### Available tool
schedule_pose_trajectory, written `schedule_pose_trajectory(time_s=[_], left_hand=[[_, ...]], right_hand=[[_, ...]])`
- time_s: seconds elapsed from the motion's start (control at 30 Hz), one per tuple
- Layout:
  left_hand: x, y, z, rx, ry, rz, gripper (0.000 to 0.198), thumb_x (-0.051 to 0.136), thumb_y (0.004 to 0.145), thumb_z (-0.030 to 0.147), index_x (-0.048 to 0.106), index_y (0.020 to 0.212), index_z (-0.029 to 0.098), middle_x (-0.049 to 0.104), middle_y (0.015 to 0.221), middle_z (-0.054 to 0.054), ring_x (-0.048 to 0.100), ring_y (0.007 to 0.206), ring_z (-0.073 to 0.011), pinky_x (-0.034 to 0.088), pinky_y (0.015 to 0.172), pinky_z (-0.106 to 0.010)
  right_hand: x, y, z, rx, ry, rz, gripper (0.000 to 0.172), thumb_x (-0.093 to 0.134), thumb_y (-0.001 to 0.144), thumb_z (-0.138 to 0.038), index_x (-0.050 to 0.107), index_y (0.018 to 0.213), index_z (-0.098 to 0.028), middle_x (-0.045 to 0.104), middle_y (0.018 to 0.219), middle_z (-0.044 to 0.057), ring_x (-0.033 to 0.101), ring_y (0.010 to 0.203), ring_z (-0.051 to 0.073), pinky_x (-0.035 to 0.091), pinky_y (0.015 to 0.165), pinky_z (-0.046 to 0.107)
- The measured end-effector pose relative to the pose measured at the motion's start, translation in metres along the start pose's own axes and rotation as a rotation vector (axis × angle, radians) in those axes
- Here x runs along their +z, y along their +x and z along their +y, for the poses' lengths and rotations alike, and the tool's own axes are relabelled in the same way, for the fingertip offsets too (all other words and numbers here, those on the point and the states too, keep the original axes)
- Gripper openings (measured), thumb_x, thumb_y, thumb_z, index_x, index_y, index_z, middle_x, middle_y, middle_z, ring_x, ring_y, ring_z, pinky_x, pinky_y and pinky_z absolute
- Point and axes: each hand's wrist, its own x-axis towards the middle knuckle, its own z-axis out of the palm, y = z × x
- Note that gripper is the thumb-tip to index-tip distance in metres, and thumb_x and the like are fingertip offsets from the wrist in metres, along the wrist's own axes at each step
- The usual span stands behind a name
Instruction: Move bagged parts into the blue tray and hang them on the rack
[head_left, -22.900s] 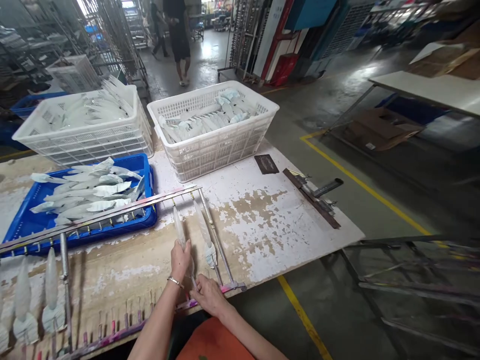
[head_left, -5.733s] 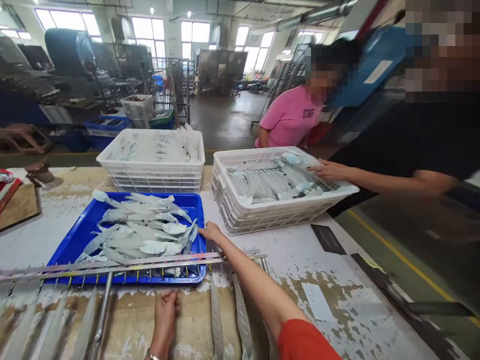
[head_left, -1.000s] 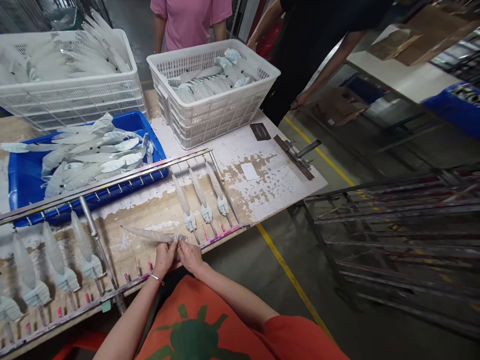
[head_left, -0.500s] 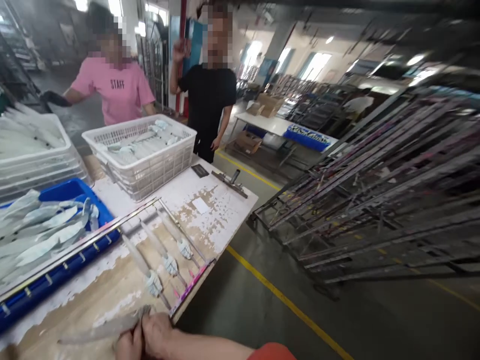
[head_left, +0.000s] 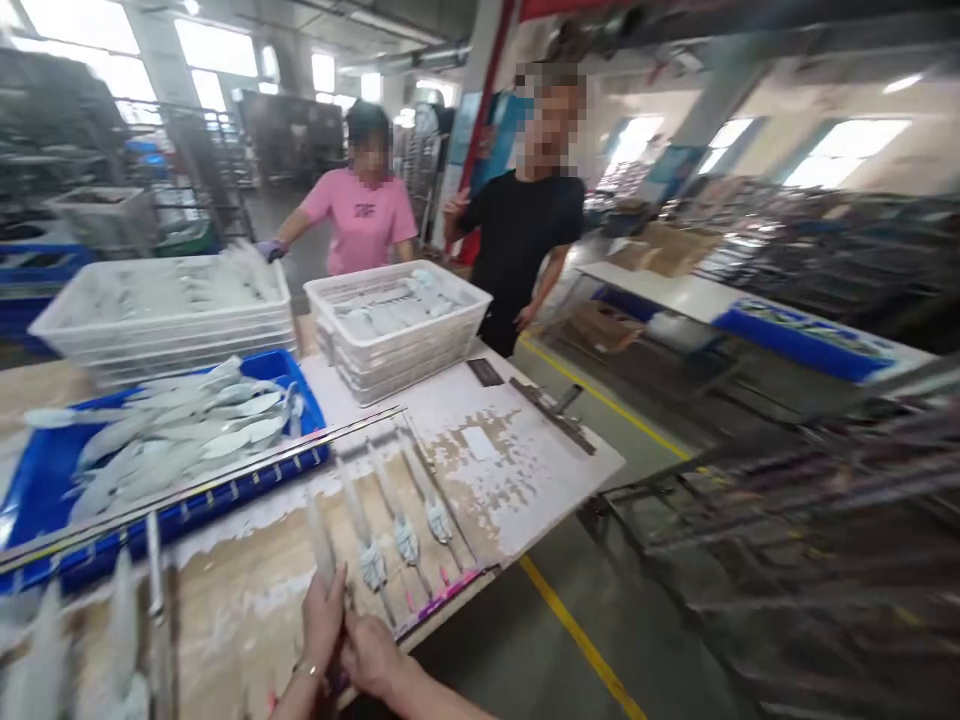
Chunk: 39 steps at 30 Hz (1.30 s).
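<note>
My left hand point(head_left: 324, 620) and my right hand point(head_left: 369, 653) meet at the near table edge, both gripping the lower end of a pale fish-shaped lure blank point(head_left: 321, 540) that points away from me. It lies in line with a metal rack point(head_left: 225, 478) lying flat on the table. Three blanks point(head_left: 405, 525) sit mounted on the rack's pins just right of my hands. A blue tray point(head_left: 45, 470) with several loose blanks lies beyond the rack at the left.
Two white baskets point(head_left: 442, 345) point(head_left: 161, 330) of blanks stand at the table's far side. A person in pink point(head_left: 360, 220) and a person in black point(head_left: 525, 240) stand behind them. Stacked metal racks point(head_left: 787, 520) fill the floor at right, past a yellow line point(head_left: 577, 640).
The blank in my hands has swung from lying sideways to pointing away, in line with the mounted ones. The view has swung back to the left and is blurred.
</note>
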Motion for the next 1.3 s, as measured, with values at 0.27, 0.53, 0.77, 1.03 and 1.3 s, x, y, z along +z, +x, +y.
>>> schedule_pose_trajectory(time_s=[0.27, 0.53, 0.77, 1.03, 1.3], left_hand=[[0.003, 0.016, 0.001, -0.173, 0.040, 0.035, 0.056, 0.037, 0.083, 0.075, 0.059, 0.076, 0.024, 0.071, 0.074, -0.011, 0.068, 0.077, -0.0311, 0.046, 0.070, -0.038], [0.004, 0.037, -0.004, -0.169, 0.016, 0.000, 0.061, 0.036, 0.083, 0.081, 0.055, 0.071, 0.024, 0.070, 0.071, -0.011, 0.068, 0.068, -0.0301, 0.044, 0.066, -0.037], [0.008, 0.027, -0.007, -0.114, 0.148, -0.034, 0.053, 0.035, 0.090, 0.069, 0.058, 0.080, 0.023, 0.073, 0.080, -0.014, 0.068, 0.079, -0.0306, 0.044, 0.072, -0.037], [0.000, 0.006, -0.014, -0.141, 0.205, -0.056, 0.040, 0.038, 0.094, 0.056, 0.057, 0.086, 0.022, 0.074, 0.089, -0.017, 0.070, 0.086, -0.0304, 0.044, 0.075, -0.035], [-0.003, 0.025, -0.001, -0.123, 0.112, -0.020, 0.049, 0.034, 0.086, 0.067, 0.053, 0.077, 0.024, 0.071, 0.080, -0.014, 0.064, 0.077, -0.0296, 0.043, 0.072, -0.037]], right_hand=[[-0.005, -0.022, 0.011, 0.027, 0.275, -0.061, 0.009, 0.058, 0.093, -0.022, 0.053, 0.100, -0.020, 0.065, 0.070, -0.002, 0.063, 0.063, 0.016, 0.044, 0.069, 0.025], [-0.008, -0.023, 0.007, 0.053, 0.234, -0.072, 0.015, 0.060, 0.087, -0.016, 0.052, 0.098, -0.021, 0.065, 0.074, -0.003, 0.061, 0.064, 0.015, 0.040, 0.065, 0.024], [-0.009, -0.025, 0.007, 0.038, 0.178, -0.085, 0.014, 0.058, 0.087, -0.013, 0.053, 0.098, -0.020, 0.063, 0.073, -0.003, 0.059, 0.065, 0.015, 0.036, 0.065, 0.024], [-0.008, -0.029, 0.007, 0.031, 0.178, -0.127, 0.008, 0.055, 0.092, -0.015, 0.052, 0.098, -0.020, 0.063, 0.074, -0.002, 0.060, 0.069, 0.016, 0.034, 0.065, 0.025], [-0.011, -0.028, 0.006, 0.077, 0.155, -0.098, 0.010, 0.058, 0.088, -0.013, 0.054, 0.094, -0.020, 0.064, 0.076, -0.001, 0.061, 0.072, 0.015, 0.038, 0.069, 0.023]])
